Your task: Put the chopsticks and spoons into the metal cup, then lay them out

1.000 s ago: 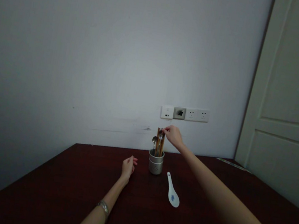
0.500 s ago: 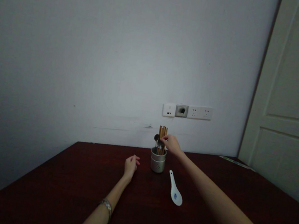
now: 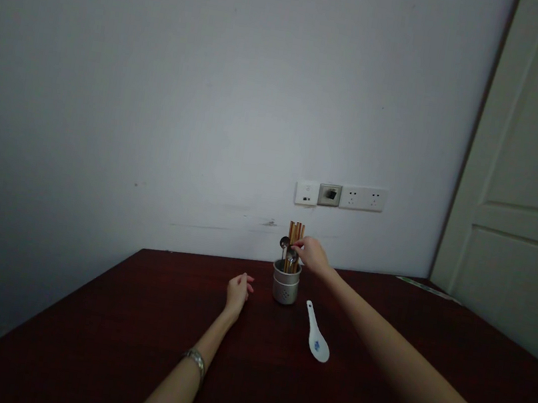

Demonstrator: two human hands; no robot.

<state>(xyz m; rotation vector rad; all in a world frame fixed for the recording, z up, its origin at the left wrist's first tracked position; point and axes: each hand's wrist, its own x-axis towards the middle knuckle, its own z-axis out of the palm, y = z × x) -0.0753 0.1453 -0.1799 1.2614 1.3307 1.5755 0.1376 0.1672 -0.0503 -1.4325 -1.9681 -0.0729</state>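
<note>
A grey metal utensil holder (image 3: 284,293) stands on the table, with several wooden chopsticks (image 3: 292,230) upright in it. Two metal spoons lean there bowl-up: one spoon (image 3: 284,241) at the left, and another spoon (image 3: 292,256) in front of the chopsticks. My right hand (image 3: 312,254) reaches over from the right, its thumb and fingertips closed at the bowl of this front spoon. Left of the holder, my left hand (image 3: 238,291) rests on the table, holding nothing, fingers loosely bent and a little apart. A white soup spoon (image 3: 317,343) with a blue mark lies under my right forearm's left side.
The dark red tabletop (image 3: 140,317) runs back to a pale wall (image 3: 210,119). Wall sockets (image 3: 352,198) sit above the holder. A flat strip (image 3: 425,289) lies at the table's far right edge, near a pale door (image 3: 524,219).
The view has tilted slightly, so everything sits a little higher. My right hand stays at the front spoon, which has barely shifted. My left hand remains resting.
</note>
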